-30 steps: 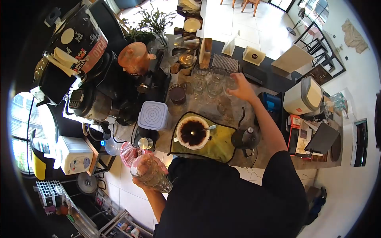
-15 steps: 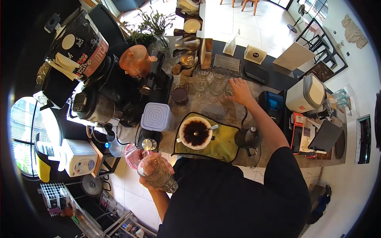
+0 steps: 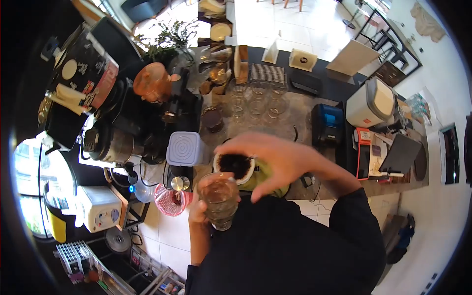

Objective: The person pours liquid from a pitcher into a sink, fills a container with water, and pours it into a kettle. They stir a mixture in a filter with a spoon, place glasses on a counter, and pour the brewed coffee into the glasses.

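My left hand (image 3: 198,209) is wrapped round a stack of clear drinking glasses (image 3: 220,200), held upright close to my body at the front of the counter. My right hand (image 3: 273,157), a little blurred, is open with thumb and fingers apart, and nothing shows in it. It passes over the white dripper (image 3: 251,172) and hides part of it. Dark wet coffee grounds (image 3: 233,164) lie inside the dripper. Under it is a yellow-green cloth (image 3: 278,189), largely covered by my hand. Several clear glasses (image 3: 258,104) stand in rows farther back.
A jar of dark liquid (image 3: 212,119) stands left of the glasses, with a lidded lilac container (image 3: 184,148) nearer me. The pink basket (image 3: 169,200) is at the counter's front left. Coffee machinery (image 3: 115,142) fills the left; a blue-black dispenser (image 3: 328,123) stands right.
My right hand has left the glasses at the back and come toward me, over the dripper. My left hand has moved right with its glasses, away from the pink basket, and holds them more upright.
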Tool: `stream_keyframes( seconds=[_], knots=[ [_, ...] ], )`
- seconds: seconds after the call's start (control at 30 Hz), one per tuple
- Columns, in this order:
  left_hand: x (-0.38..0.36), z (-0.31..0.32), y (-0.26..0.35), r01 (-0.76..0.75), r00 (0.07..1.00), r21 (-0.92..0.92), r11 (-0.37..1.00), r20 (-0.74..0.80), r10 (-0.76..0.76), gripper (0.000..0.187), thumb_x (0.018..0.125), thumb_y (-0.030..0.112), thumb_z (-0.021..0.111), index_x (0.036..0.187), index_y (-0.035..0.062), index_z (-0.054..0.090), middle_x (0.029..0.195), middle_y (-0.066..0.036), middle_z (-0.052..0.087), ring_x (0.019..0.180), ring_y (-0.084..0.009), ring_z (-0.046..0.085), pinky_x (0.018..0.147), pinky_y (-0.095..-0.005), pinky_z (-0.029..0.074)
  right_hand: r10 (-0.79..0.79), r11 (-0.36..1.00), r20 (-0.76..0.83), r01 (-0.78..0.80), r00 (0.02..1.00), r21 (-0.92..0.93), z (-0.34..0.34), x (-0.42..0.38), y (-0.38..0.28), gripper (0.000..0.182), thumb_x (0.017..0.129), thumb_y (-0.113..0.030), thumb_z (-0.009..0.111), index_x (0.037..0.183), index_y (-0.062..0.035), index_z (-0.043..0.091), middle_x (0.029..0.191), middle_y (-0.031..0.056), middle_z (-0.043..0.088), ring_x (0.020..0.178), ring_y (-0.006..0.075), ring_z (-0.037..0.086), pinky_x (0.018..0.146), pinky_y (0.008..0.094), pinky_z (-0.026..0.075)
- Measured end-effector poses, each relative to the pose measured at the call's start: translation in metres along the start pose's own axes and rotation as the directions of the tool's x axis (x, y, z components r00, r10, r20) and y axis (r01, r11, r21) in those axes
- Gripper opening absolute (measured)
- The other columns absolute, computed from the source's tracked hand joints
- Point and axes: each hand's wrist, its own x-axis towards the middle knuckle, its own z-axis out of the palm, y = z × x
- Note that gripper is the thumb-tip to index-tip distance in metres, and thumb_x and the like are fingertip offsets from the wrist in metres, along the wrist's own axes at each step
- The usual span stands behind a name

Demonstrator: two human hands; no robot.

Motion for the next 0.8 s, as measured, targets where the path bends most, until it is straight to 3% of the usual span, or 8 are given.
stream_keyframes(
  seconds=[0.17,0.33,0.43,0.5,0.57,0.7,0.73,0.8],
  knots=[
    [0.021,0.019,-0.013,0.163,0.987,-0.025,0.986,0.005,-0.163,0.114,0.068,0.049,0.083,0.151,-0.0009,0.024,0.130,-0.018,0.052,0.116,-0.0293,0.059,0.096,-0.0381,0.052,0.072,0.997,0.081,-0.068,0.994,-0.045,0.018,-0.004,-0.012,0.091,0.074,-0.046,0.083,0.147,-0.0076,0.042,0.132,0.0143,0.056,0.122,0.0331,0.054,0.106,0.0432,0.038],
    [0.032,0.032,-0.018,0.162,0.986,-0.031,0.986,0.038,-0.161,0.114,0.066,0.050,0.085,0.150,-0.0008,0.027,0.126,-0.018,0.054,0.112,-0.0289,0.061,0.095,-0.0385,0.054,0.107,0.994,-0.017,-0.108,0.994,-0.027,0.017,-0.019,-0.011,0.093,0.073,-0.043,0.085,0.147,-0.0074,0.042,0.130,0.0136,0.057,0.116,0.0306,0.056,0.102,0.0438,0.042],
    [0.039,0.037,-0.011,0.196,0.976,0.003,0.981,0.093,-0.195,0.117,0.064,0.058,0.084,0.148,-0.0019,0.029,0.117,-0.021,0.059,0.102,-0.0316,0.066,0.087,-0.0402,0.057,0.092,0.995,-0.136,-0.085,0.986,0.055,0.009,-0.029,-0.006,0.092,0.072,-0.046,0.084,0.145,-0.0071,0.044,0.128,0.0137,0.058,0.110,0.0263,0.060,0.092,0.0405,0.048],
    [0.042,0.036,-0.009,0.239,0.960,0.034,0.970,0.142,-0.242,0.121,0.062,0.066,0.083,0.146,-0.0032,0.030,0.111,-0.024,0.062,0.096,-0.0342,0.068,0.081,-0.0418,0.059,0.012,0.999,-0.407,0.009,0.914,0.050,-0.012,-0.039,-0.001,0.089,0.072,-0.047,0.084,0.142,-0.0066,0.047,0.123,0.0118,0.060,0.103,0.0205,0.062,0.080,0.0344,0.052],
    [0.043,0.028,-0.011,0.169,0.972,0.038,0.985,0.160,-0.173,0.121,0.061,0.066,0.084,0.144,-0.0049,0.030,0.098,-0.025,0.064,0.082,-0.0348,0.070,0.073,-0.0413,0.061,0.099,0.991,-0.567,-0.028,0.818,0.134,-0.040,-0.051,0.011,0.084,0.072,-0.046,0.085,0.137,-0.0052,0.050,0.117,0.0091,0.061,0.097,0.0160,0.060,0.075,0.0300,0.051],
    [0.037,0.022,-0.009,0.115,0.981,0.010,0.993,0.153,-0.115,0.119,0.062,0.063,0.085,0.143,-0.0059,0.031,0.100,-0.027,0.064,0.086,-0.0353,0.070,0.074,-0.0411,0.061,0.199,0.921,-0.829,-0.389,0.523,-0.024,-0.082,-0.077,0.059,0.070,0.074,-0.027,0.084,0.134,-0.0059,0.053,0.107,0.0042,0.061,0.094,0.0123,0.057,0.073,0.0278,0.050],
    [0.035,0.019,-0.008,0.109,0.980,0.010,0.994,0.166,-0.109,0.119,0.061,0.062,0.086,0.143,-0.0045,0.032,0.102,-0.026,0.064,0.089,-0.0349,0.070,0.077,-0.0405,0.060,0.200,0.921,-0.827,-0.389,0.525,-0.025,-0.091,-0.087,0.082,0.070,0.074,-0.027,0.084,0.134,-0.0059,0.053,0.107,0.0042,0.061,0.094,0.0123,0.057,0.073,0.0278,0.050],
    [0.033,0.018,-0.008,0.105,0.978,0.009,0.994,0.181,-0.105,0.118,0.061,0.061,0.087,0.144,-0.0030,0.032,0.105,-0.025,0.064,0.093,-0.0346,0.070,0.080,-0.0398,0.058,0.185,0.648,-0.844,-0.709,0.503,-0.280,-0.104,-0.110,0.135,0.063,0.074,-0.021,0.082,0.129,-0.0058,0.054,0.104,0.0062,0.060,0.096,0.0159,0.058,0.075,0.0292,0.051]
  ],
)
